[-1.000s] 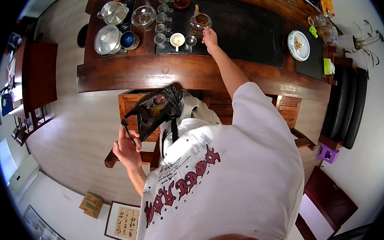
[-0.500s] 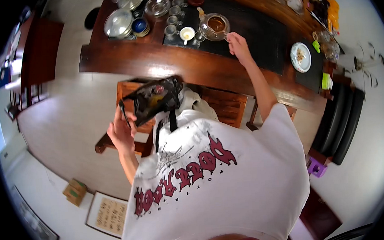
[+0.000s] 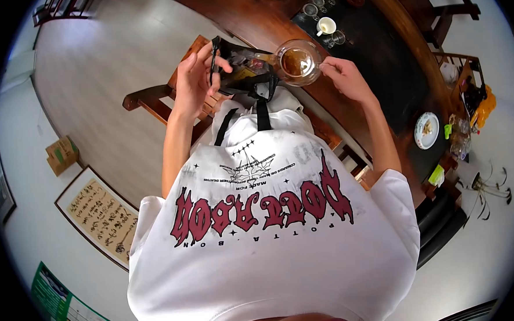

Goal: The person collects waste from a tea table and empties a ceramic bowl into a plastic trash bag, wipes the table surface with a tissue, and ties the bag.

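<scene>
My right hand (image 3: 344, 77) is closed on the handle of a glass teapot (image 3: 299, 62) with brown liquid in it. The teapot is in the air beside the table's near edge, its spout pointing left over the mouth of a black plastic bag (image 3: 246, 65). My left hand (image 3: 197, 76) grips the rim of that bag and holds it open above my lap. Inside the bag are some yellow and reddish items, too small to name. Whether liquid leaves the spout cannot be made out.
The dark wooden table (image 3: 377, 116) carries a white cup (image 3: 326, 26), several glass cups, a black tray (image 3: 394, 66) and a patterned plate (image 3: 427, 130). A wooden bench (image 3: 149, 102) stands beneath the bag. A cardboard box (image 3: 62, 155) sits by the wall.
My right hand has lifted the teapot from over the black tray and brought it left to the bag. My left hand has raised the bag's rim. The view has turned.
</scene>
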### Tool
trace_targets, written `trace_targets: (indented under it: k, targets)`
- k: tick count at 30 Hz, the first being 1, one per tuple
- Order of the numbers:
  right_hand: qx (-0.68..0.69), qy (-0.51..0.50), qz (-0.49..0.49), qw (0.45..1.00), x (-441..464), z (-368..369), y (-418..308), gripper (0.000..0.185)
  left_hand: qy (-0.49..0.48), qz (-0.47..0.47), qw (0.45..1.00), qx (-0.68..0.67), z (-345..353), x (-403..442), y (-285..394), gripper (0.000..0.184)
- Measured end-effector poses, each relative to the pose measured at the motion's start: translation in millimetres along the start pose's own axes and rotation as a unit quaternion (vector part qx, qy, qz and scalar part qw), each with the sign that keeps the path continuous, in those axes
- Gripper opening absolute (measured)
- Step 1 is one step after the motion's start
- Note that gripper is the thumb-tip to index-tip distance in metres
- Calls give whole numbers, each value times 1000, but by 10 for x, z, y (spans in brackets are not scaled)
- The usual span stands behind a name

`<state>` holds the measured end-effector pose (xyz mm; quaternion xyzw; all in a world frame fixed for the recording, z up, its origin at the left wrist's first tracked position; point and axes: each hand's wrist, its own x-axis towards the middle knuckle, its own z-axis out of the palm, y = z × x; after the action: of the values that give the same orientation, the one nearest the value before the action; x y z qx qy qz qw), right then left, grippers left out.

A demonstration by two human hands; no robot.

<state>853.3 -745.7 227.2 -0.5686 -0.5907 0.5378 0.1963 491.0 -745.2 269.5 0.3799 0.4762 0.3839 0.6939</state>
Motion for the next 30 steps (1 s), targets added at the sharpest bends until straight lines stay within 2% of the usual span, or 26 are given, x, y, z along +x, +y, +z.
trace_targets:
  k: [1,4,7,13,16,19,30]
  targets:
    - [-28,-6,-36,999,41,48,-35,31,3,4,1000,-1,-5,-17,-12,98]
    - [-108,-48,-65,991,177,99,-157,32,6,6,1000,-12,-11,-43,-29,96]
    - [-158,-74,-56,983,239,155,-388,32,5,11,1000,-17,-29,-59,-57,95]
    - [-249,-72,-84,962,294,295,-752,32,7,26,999,-21,-64,-86,-96,94]
    - [-280,-61,-144,947,371,391,-772,32,9,33,999,-38,-63,-99,-89,92]
    - [-345,-65,-147,925,435,503,-857,29,15,38,998,-47,-53,-126,-82,91]
    - [-495,-55,-256,828,506,766,-1103,22,37,46,996,-73,-78,-190,-48,90]
